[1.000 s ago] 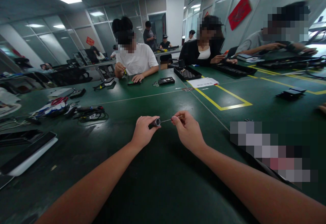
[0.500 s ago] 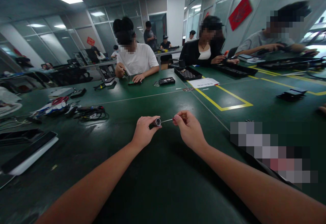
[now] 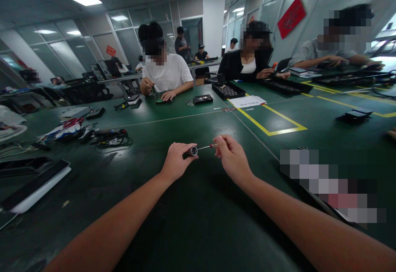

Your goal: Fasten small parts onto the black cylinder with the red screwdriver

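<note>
My left hand (image 3: 177,160) is closed around a dark cylindrical part (image 3: 193,151), whose round metallic-rimmed end faces me between thumb and fingers. In my right hand (image 3: 230,154) is a small screwdriver (image 3: 212,146), pinched by its red handle, most of which the fingers hide. Its thin shaft points left and meets the right side of the cylinder's rim; whether the tip touches or goes inside I cannot tell. Both hands are raised over the middle of the green table (image 3: 185,206).
Tangled cables (image 3: 111,137) and a black-and-white device (image 3: 37,187) lie on the left. Across the table, a person in a white shirt (image 3: 167,72) handles a green board. A black tray (image 3: 228,89) and a paper sheet (image 3: 247,101) stand near yellow tape (image 3: 287,130).
More of the screwdriver's red handle shows, as the fingers of my right hand have shifted on it. The cylinder in my left hand has moved very slightly right and down.
</note>
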A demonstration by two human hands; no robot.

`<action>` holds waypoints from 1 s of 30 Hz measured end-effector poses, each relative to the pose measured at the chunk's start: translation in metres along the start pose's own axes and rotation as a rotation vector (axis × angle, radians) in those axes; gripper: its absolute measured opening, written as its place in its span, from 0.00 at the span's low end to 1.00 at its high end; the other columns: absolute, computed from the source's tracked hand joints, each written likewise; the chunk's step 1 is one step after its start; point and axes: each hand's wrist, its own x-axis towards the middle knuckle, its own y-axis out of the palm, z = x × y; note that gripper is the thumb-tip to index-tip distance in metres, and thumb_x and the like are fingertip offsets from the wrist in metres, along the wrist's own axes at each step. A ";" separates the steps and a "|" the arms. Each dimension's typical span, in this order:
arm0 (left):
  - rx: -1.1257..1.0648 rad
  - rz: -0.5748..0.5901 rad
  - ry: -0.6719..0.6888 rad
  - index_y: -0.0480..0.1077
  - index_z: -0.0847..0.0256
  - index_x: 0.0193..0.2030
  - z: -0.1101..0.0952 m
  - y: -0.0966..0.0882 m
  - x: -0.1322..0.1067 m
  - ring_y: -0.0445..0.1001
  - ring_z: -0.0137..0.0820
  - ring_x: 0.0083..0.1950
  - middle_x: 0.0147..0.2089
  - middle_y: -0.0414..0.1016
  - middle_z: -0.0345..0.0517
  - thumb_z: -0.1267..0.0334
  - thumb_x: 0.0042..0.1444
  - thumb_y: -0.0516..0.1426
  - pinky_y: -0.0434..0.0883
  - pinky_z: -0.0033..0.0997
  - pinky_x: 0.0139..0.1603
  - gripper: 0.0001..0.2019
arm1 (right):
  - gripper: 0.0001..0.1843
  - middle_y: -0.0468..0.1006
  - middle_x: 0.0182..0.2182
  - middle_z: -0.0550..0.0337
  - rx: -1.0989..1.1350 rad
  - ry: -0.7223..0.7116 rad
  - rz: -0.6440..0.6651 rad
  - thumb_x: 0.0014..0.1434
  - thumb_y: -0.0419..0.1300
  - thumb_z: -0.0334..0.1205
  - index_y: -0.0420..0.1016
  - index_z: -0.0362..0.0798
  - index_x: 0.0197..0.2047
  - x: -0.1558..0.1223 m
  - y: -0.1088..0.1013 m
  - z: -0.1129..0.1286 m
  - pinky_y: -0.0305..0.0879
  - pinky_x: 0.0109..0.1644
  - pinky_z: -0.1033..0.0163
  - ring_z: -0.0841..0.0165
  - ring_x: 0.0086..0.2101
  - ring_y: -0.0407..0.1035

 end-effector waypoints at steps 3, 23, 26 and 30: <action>0.006 -0.001 0.002 0.75 0.52 0.55 -0.001 0.000 0.000 0.75 0.41 0.52 0.50 0.81 0.44 0.62 0.59 0.67 0.65 0.49 0.59 0.17 | 0.14 0.77 0.29 0.61 0.119 0.065 -0.058 0.63 0.58 0.52 0.73 0.50 0.41 0.003 0.002 -0.004 0.70 0.37 0.58 0.66 0.31 0.72; 0.052 0.007 -0.051 0.75 0.50 0.57 -0.003 0.001 0.000 0.73 0.42 0.56 0.51 0.80 0.44 0.61 0.59 0.66 0.54 0.62 0.71 0.18 | 0.16 0.78 0.32 0.59 0.170 0.130 -0.062 0.64 0.58 0.54 0.72 0.50 0.40 0.008 0.004 -0.016 0.73 0.42 0.55 0.65 0.33 0.74; 0.056 0.009 -0.057 0.75 0.51 0.56 -0.002 0.000 0.001 0.74 0.42 0.55 0.51 0.80 0.44 0.61 0.59 0.67 0.55 0.61 0.70 0.18 | 0.15 0.78 0.33 0.58 0.160 0.094 -0.036 0.64 0.58 0.54 0.72 0.50 0.40 0.008 0.003 -0.014 0.72 0.43 0.54 0.65 0.34 0.74; 0.059 0.010 -0.068 0.75 0.52 0.56 -0.001 0.000 0.001 0.74 0.42 0.54 0.51 0.81 0.44 0.61 0.58 0.67 0.60 0.59 0.67 0.19 | 0.15 0.79 0.33 0.58 0.146 0.052 0.058 0.64 0.58 0.53 0.73 0.50 0.41 0.006 0.000 -0.009 0.71 0.41 0.57 0.65 0.34 0.74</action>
